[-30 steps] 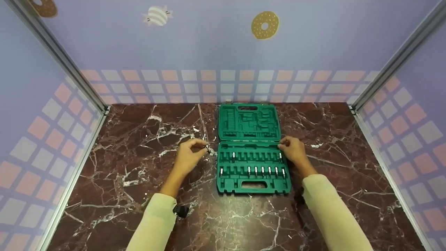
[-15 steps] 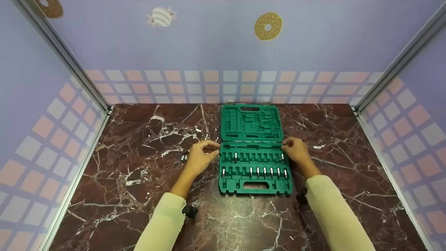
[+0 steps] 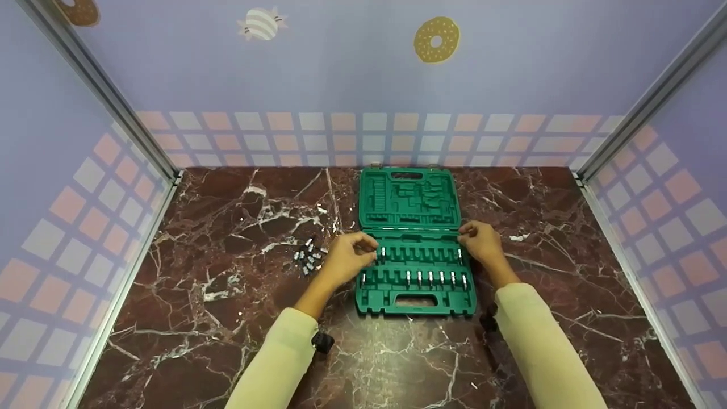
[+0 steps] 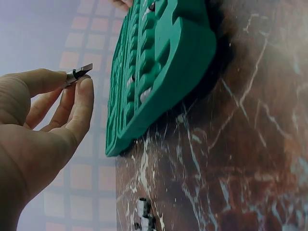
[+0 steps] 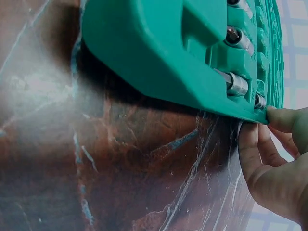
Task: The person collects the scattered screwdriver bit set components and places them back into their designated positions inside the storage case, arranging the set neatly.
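A green plastic socket case (image 3: 417,309) lies spread open on the marble-patterned table, several silver bit sockets (image 3: 430,278) in its slots. My left hand (image 3: 350,258) pinches one bit socket (image 4: 72,77) between thumb and fingers, its dark flat blade pointing outward in the left wrist view. In the head view that hand overlaps the upper left slots of the case's near half. At the case's right side, close to the hinge, my right hand (image 3: 481,243) grips the rim, thumb on top and fingers against the side, as the right wrist view shows.
Left of the case, a loose pile of bit sockets (image 3: 309,255) lies on the table (image 3: 204,341). The case's lid (image 3: 409,199), with moulded recesses, lies back toward the patterned wall (image 3: 341,68). Side walls (image 3: 670,187) stand left and right.
My left hand has moved right with the bit socket, from beside the case to over its left slots, uncovering the loose pile. My right hand stays at the case's edge.
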Demonstrator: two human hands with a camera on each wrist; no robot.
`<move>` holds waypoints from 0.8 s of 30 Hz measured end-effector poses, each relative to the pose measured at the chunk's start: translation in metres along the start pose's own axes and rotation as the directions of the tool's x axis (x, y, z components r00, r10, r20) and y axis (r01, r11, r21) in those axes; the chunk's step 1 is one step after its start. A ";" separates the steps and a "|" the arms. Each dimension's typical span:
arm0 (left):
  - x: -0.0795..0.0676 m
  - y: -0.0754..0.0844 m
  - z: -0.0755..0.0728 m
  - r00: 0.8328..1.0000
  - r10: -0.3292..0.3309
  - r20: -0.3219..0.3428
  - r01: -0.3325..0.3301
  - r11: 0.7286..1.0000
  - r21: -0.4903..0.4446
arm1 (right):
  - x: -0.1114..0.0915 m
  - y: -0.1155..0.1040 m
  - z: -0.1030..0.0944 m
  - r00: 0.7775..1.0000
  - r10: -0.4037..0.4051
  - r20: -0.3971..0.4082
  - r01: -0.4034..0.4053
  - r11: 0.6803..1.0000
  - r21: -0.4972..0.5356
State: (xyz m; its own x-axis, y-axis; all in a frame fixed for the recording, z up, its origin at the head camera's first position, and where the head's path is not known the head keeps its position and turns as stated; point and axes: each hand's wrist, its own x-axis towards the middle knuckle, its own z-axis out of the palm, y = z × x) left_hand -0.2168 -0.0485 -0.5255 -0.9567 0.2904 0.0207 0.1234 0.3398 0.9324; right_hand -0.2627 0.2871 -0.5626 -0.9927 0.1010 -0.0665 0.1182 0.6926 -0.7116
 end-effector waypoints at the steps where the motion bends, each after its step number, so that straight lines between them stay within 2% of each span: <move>1: 0.000 0.001 0.002 1.000 -0.001 0.015 0.001 1.000 0.008 | 0.000 0.000 0.000 1.000 0.002 -0.001 -0.002 1.000 0.004; 5: 0.001 0.002 0.011 0.998 -0.007 0.066 0.004 0.999 0.045 | -0.001 -0.001 0.000 1.000 0.002 -0.003 -0.002 1.000 0.005; 10: 0.002 0.003 0.020 0.994 0.021 0.108 -0.027 0.998 0.057 | -0.003 -0.001 0.000 1.000 0.021 0.019 -0.021 1.000 0.008; 14: 0.003 0.005 0.025 0.990 0.037 0.133 -0.052 0.992 0.115 | -0.004 -0.002 0.000 0.999 0.028 0.026 -0.028 1.000 0.010; 19: 0.004 0.007 0.033 0.988 0.025 0.155 -0.060 0.973 0.223 | -0.005 -0.003 0.001 0.999 0.030 0.011 -0.030 0.999 0.015; 24: 0.006 0.006 0.040 0.989 0.022 0.146 -0.069 0.945 0.320 | -0.006 -0.003 0.002 1.000 0.015 -0.014 -0.015 1.000 0.003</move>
State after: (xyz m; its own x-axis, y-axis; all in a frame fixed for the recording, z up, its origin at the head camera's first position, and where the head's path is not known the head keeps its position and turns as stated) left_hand -0.2116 -0.0090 -0.5341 -0.9048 0.4256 -0.0116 0.2664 0.5871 0.7644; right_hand -0.2567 0.2830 -0.5616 -0.9903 0.1213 -0.0675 0.1329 0.6887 -0.7127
